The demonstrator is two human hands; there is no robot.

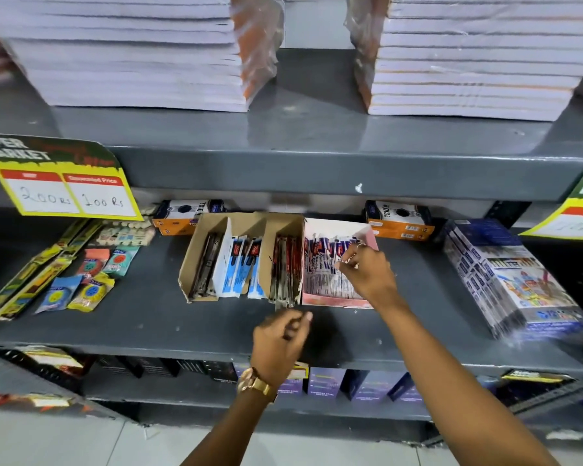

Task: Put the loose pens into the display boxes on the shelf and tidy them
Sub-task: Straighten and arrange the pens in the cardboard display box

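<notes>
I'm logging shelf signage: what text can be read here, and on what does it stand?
"SUPER MARKET", "Discounted Price", "200 Rs", "100 Rs": left price sign.
"TRIO": dark and orange box behind the pink display box.
Right price sign: cut off.
Pen packets, pouches and lower boxes: too blurred.

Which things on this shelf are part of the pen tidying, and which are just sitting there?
Part of the job: brown display box, pink display box, packed pens, left hand, right hand.

Just there: notebook stacks, price sign, orange boxes, sharpener packets.
</notes>
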